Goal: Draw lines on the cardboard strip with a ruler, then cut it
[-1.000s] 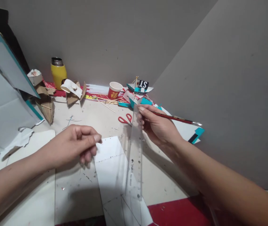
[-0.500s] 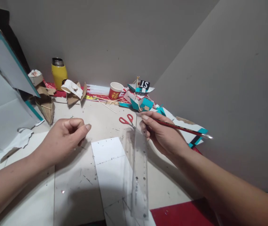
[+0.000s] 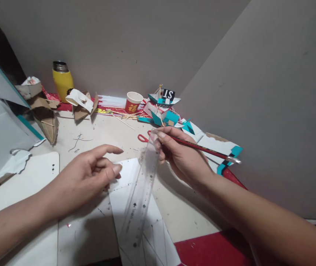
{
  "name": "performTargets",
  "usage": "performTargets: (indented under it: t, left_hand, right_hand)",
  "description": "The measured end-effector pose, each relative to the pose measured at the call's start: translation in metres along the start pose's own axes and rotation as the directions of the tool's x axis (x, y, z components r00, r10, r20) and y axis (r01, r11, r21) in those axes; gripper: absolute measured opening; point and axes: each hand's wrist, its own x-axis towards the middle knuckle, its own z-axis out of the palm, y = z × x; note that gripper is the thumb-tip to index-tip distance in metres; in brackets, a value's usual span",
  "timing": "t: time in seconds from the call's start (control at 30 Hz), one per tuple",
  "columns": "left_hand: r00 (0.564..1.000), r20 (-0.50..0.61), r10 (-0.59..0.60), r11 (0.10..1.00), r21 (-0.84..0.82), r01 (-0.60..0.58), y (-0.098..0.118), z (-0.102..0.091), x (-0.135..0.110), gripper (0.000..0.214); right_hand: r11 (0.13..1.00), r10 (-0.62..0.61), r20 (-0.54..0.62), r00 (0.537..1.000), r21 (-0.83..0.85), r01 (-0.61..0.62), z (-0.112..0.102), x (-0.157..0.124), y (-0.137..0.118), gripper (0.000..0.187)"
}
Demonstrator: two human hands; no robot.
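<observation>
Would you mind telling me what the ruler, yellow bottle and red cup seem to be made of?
Ruler: probably clear plastic; the white sheet shows through it.
Yellow bottle: grey, shiny neck looks like metal; opaque body could be painted metal or plastic.
Red cup: perhaps printed paper, given its pale rim and gold mark.

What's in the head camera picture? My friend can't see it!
A person's right hand holds a clear plastic ruler and a dark red pencil over a white sheet with drawn lines; the left hand, half open, is near the sheet. Behind stand a red cup and a yellow flask.
</observation>
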Motion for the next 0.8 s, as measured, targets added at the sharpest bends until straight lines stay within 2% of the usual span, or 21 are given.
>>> performTargets:
  t: [0.13, 0.27, 0.4, 0.5, 0.6, 0.67, 0.8]
  left_hand:
    - [0.993, 0.102, -0.058, 0.986, -0.147, 0.073, -0.002, 0.013, -0.004, 0.062]
    - [0.991, 0.106, -0.079, 0.975, -0.200, 0.099, -0.004, 0.009, -0.003, 0.072]
    - [0.994, 0.064, -0.086, 0.985, -0.147, 0.094, -0.002, -0.005, 0.002, 0.073]
    - [0.992, 0.012, -0.129, 0.987, -0.098, 0.130, -0.001, -0.011, 0.006, 0.077]
    - [0.988, 0.011, -0.154, 0.985, -0.082, 0.154, -0.003, -0.011, 0.008, 0.079]
    - [0.990, 0.023, -0.142, 0.986, -0.086, 0.144, -0.005, -0.009, 0.008, 0.081]
    - [0.992, 0.018, -0.127, 0.986, -0.111, 0.128, -0.006, -0.003, 0.003, 0.087]
  right_hand:
    - [0.999, -0.005, 0.042, 0.999, 0.044, 0.004, 0.015, 0.002, 0.003, 0.035]
    - [0.998, 0.038, 0.070, 0.997, 0.053, -0.042, 0.019, 0.005, 0.004, 0.038]
    - [0.999, 0.038, 0.017, 0.999, -0.008, -0.038, 0.004, 0.003, 0.008, 0.039]
    - [0.988, -0.002, -0.028, 1.000, -0.156, -0.002, -0.014, -0.006, 0.018, 0.032]
    - [0.919, -0.081, 0.044, 0.996, -0.384, 0.092, -0.030, -0.021, 0.030, 0.025]
    - [0.866, -0.111, 0.106, 0.988, -0.478, 0.149, -0.036, -0.031, 0.036, 0.024]
    - [0.863, -0.112, 0.130, 0.985, -0.478, 0.161, -0.035, -0.045, 0.036, 0.021]
